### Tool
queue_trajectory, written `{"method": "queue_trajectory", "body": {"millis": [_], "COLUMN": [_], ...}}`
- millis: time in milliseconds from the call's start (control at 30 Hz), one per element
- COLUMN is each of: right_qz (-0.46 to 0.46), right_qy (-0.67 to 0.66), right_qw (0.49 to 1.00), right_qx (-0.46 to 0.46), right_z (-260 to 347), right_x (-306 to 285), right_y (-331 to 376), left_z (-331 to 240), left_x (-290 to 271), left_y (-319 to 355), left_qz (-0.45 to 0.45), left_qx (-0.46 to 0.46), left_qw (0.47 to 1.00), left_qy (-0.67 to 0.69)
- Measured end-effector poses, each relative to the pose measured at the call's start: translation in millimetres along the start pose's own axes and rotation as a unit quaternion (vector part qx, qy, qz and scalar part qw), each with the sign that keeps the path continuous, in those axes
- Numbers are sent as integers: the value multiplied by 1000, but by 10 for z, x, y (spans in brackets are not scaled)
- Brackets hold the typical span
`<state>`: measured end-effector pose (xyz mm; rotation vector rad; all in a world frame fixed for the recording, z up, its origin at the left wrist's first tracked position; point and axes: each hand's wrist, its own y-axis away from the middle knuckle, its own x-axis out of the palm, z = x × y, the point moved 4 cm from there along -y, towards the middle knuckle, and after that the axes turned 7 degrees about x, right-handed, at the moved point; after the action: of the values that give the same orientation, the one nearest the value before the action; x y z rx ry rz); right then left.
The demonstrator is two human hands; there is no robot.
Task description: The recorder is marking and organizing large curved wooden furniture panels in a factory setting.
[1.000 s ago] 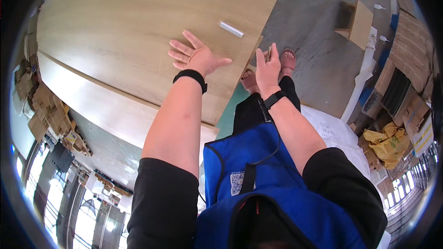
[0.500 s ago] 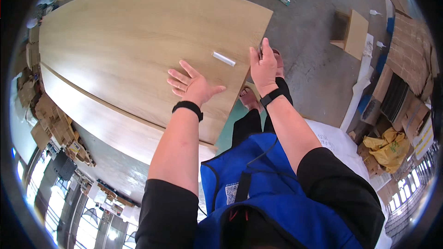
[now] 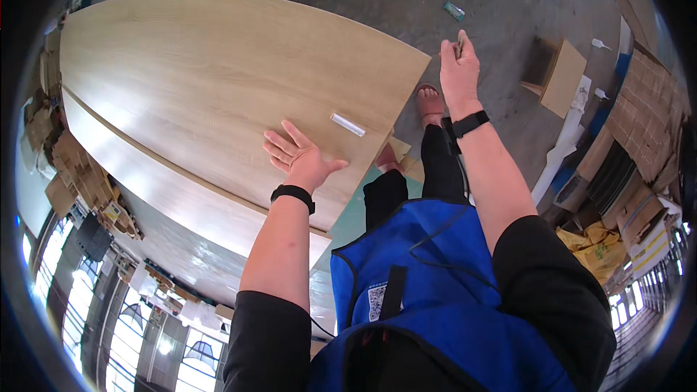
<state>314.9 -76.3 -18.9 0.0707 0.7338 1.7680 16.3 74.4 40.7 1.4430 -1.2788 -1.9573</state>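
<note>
A large light wood-grain panel (image 3: 218,65) lies in front of me on the left. My left hand (image 3: 307,163) rests on its top face near the right end, palm down with the fingers spread. Just beyond that hand, a short white strip (image 3: 348,124) lies on the board. My right hand (image 3: 460,76) is raised off the panel's right corner, apart from it and above the floor. Its thumb and fingers pinch a small, narrow, brownish thing (image 3: 459,45) whose kind I cannot make out.
A small green packet (image 3: 454,11) lies on the grey floor (image 3: 494,65) ahead. To the right stands an open wooden box (image 3: 563,78), with two white bottles (image 3: 600,43) beyond it. Stacked cardboard (image 3: 646,101) and a yellow sack (image 3: 599,247) fill the far right. My feet (image 3: 430,101) are beside the panel's end.
My right hand has left the panel's right edge and moved right and away from me, with the small thing in its pinch. My left hand stays flat on the board. My stance has shifted.
</note>
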Motion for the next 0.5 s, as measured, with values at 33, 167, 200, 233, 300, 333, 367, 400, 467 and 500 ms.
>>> {"method": "queue_trajectory", "body": {"millis": [33,167,200,233,300,333,367,400,467,500], "right_qz": [12,84,91,107,70,76,83,89,173,234], "right_qy": [113,244,242,256,255,251,269,286,345,328], "right_qw": [991,946,945,936,931,929,924,919,813,787], "right_qx": [-67,-196,-200,-217,-251,-260,-258,-258,-436,-468], "right_z": [23,86,94,108,134,250,408,503,715,673], "right_x": [-27,-123,-144,-129,-93,-78,-59,-29,157,301], "right_y": [-11,193,238,278,288,294,362,445,820,1006], "left_z": [0,-17,-10,-11,-12,-52,-30,19,6,24], "left_x": [-8,-69,-67,-63,-73,-65,-59,-67,-74,-88], "left_y": [5,40,39,30,40,20,38,52,49,64], "left_qz": [3,9,6,9,4,5,7,0,15,6], "left_qx": [-1,0,-7,0,-1,6,6,-7,3,-6], "left_qw": [1000,1000,1000,1000,1000,1000,1000,1000,1000,1000], "left_qy": [-1,7,11,14,21,12,2,8,20,30]}}
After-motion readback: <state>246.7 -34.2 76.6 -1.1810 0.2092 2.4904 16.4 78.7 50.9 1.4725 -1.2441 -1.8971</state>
